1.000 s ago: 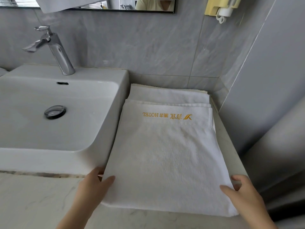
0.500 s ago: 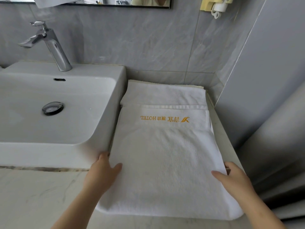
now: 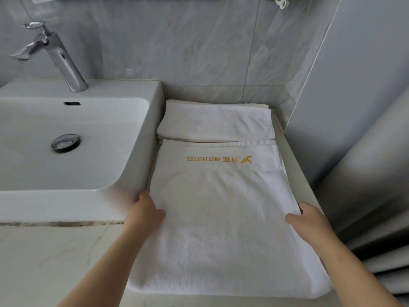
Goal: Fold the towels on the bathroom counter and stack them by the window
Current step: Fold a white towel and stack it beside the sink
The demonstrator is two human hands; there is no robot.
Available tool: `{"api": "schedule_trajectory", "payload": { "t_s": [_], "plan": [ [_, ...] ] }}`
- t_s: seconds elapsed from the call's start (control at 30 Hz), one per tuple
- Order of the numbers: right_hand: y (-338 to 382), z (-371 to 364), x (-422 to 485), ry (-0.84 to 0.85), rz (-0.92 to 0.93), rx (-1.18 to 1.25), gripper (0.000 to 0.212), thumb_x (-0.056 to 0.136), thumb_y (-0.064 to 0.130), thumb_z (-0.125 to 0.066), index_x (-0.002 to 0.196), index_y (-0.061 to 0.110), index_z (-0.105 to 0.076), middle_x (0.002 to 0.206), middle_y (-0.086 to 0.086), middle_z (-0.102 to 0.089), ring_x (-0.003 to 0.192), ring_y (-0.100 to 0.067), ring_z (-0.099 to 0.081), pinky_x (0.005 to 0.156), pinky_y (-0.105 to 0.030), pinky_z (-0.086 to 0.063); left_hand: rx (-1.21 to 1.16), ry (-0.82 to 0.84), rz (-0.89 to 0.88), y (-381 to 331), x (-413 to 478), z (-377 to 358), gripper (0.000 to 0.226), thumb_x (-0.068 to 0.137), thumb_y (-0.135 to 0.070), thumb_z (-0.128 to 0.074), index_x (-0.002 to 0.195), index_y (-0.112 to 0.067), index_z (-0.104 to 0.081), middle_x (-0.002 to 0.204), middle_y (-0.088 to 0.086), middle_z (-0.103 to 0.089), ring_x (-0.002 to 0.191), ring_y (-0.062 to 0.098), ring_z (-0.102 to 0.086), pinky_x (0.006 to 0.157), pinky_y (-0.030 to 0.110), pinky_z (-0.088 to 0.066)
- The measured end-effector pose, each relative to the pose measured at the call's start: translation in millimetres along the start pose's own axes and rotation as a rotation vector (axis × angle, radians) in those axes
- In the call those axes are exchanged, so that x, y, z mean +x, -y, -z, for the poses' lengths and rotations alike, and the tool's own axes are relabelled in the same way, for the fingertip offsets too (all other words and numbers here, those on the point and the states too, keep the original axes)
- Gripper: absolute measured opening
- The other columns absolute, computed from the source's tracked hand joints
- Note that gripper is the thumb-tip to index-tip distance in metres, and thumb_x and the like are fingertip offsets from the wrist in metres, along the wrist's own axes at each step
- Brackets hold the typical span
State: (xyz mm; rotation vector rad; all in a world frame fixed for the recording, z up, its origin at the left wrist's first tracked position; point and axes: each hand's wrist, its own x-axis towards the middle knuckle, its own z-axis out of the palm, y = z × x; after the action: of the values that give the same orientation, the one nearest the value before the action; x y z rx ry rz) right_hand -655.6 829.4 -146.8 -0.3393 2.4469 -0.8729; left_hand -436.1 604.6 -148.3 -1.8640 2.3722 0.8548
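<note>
A white folded towel (image 3: 223, 218) with a gold hotel logo lies on the pale counter (image 3: 44, 262) right of the sink. My left hand (image 3: 145, 211) grips its left edge, thumb on top and fingers tucked under. My right hand (image 3: 307, 218) holds the right edge the same way. Behind it, against the back wall, lies another folded white towel (image 3: 215, 122), partly covered by the logo towel's far end.
A white basin (image 3: 66, 147) with a chrome tap (image 3: 55, 56) and drain plug (image 3: 65, 142) stands to the left, close against the towel. Grey tiled walls (image 3: 199, 41) close the back and right. A grey curtain-like surface (image 3: 371, 185) hangs at the right.
Both hands have slid forward along the towel's side edges, from the near corners toward its middle. The view has tilted down and moved closer.
</note>
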Motion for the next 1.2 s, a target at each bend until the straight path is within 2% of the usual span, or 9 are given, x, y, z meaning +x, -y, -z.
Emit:
{"api": "schedule_trajectory", "payload": {
  "t_s": [0.13, 0.3, 0.47, 0.73, 0.83, 0.93, 1.0, 1.1, 1.2],
  "plan": [
    [2, 5, 4, 0.035, -0.068, -0.037, 0.008, 0.08, 0.015, -0.055, 0.086, 0.01, -0.054, 0.084, -0.009, -0.06, 0.075, -0.027, -0.06, 0.066, -0.034, -0.048, -0.02, -0.012, 0.015, -2, 4, 2, 0.045, 0.085, -0.018, -0.058, 0.122, 0.0, -0.039, 0.119, 0.021, -0.056, 0.108, 0.037, -0.054, 0.084, 0.033, -0.043],
    [16, 2, 18, -0.046, 0.031, 0.1, 0.019, 0.083, 0.02, -0.058, 0.1, 0.02, -0.048, 0.089, 0.003, -0.054, 0.081, -0.019, -0.056, 0.075, -0.037, -0.048, -0.11, -0.012, -0.04, -23, 20, 3, 0.067, 0.087, -0.021, -0.059, 0.142, -0.003, -0.024, 0.135, 0.021, -0.044, 0.122, 0.037, -0.046, 0.095, 0.035, -0.039],
    [34, -4, 39, -0.073, 0.083, 0.179, 0.036, 0.085, 0.015, -0.057, 0.119, 0.016, -0.046, 0.099, 0.001, -0.053, 0.08, -0.017, -0.054, 0.063, -0.029, -0.044, -0.127, -0.003, -0.125, -39, 52, 5, 0.073, 0.087, -0.018, -0.059, 0.147, -0.011, -0.018, 0.144, 0.014, -0.037, 0.128, 0.031, -0.041, 0.1, 0.033, -0.037],
    [68, -6, 80, -0.373, 0.32, -0.225, 0.041, 0.087, 0.012, -0.055, 0.128, 0.011, -0.056, 0.13, -0.01, -0.055, 0.119, -0.036, -0.044, 0.097, -0.039, -0.036, -0.141, -0.095, -0.184, -67, 97, 7, 0.064, 0.086, -0.011, -0.057, 0.143, -0.011, -0.028, 0.136, 0.014, -0.044, 0.119, 0.033, -0.048, 0.092, 0.034, -0.043],
    [81, -9, 100, -0.303, 0.427, -0.363, 0.041, 0.091, 0.015, -0.052, 0.131, 0.016, -0.054, 0.134, -0.005, -0.054, 0.124, -0.032, -0.04, 0.1, -0.037, -0.031, 0.019, -0.174, -0.242, -74, 109, 6, 0.058, 0.085, -0.007, -0.052, 0.14, -0.013, -0.034, 0.138, 0.013, -0.039, 0.123, 0.034, -0.041, 0.096, 0.038, -0.039],
    [92, -11, 119, -0.137, 0.5, -0.57, 0.042, 0.093, 0.028, -0.052, 0.134, 0.024, -0.05, 0.136, 0.0, -0.051, 0.126, -0.027, -0.039, 0.101, -0.034, -0.028, 0.36, -0.295, -0.488, -83, 119, 5, 0.047, 0.082, -0.007, -0.052, 0.128, -0.016, -0.049, 0.135, 0.006, -0.043, 0.124, 0.03, -0.036, 0.099, 0.037, -0.032],
    [94, -12, 129, -0.035, 0.521, -0.635, 0.043, 0.089, 0.036, -0.058, 0.13, 0.027, -0.052, 0.132, 0.001, -0.053, 0.124, -0.025, -0.04, 0.099, -0.033, -0.029, 0.508, -0.236, -0.622, -94, 124, 5, 0.042, 0.084, -0.013, -0.053, 0.125, -0.023, -0.052, 0.134, 0.0, -0.046, 0.126, 0.023, -0.036, 0.1, 0.034, -0.028],
    [93, -10, 144, 0.039, 0.557, -0.643, 0.041, 0.081, 0.039, -0.067, 0.12, 0.027, -0.057, 0.118, 0.003, -0.054, 0.117, -0.023, -0.042, 0.093, -0.031, -0.031, 0.577, -0.051, -0.646, -106, 131, 7, 0.043, 0.087, -0.023, -0.056, 0.129, -0.027, -0.049, 0.136, -0.005, -0.045, 0.127, 0.018, -0.039, 0.1, 0.032, -0.028],
    [94, -6, 154, 0.099, 0.601, -0.571, 0.027, 0.076, 0.038, -0.074, 0.09, 0.026, -0.055, 0.088, 0.017, -0.043, 0.095, -0.015, -0.045, 0.076, -0.028, -0.034, 0.572, 0.036, -0.651, -110, 139, 11, 0.042, 0.083, -0.026, -0.062, 0.124, -0.023, -0.053, 0.129, -0.003, -0.05, 0.12, 0.019, -0.045, 0.088, 0.027, -0.036]
  ]
}}
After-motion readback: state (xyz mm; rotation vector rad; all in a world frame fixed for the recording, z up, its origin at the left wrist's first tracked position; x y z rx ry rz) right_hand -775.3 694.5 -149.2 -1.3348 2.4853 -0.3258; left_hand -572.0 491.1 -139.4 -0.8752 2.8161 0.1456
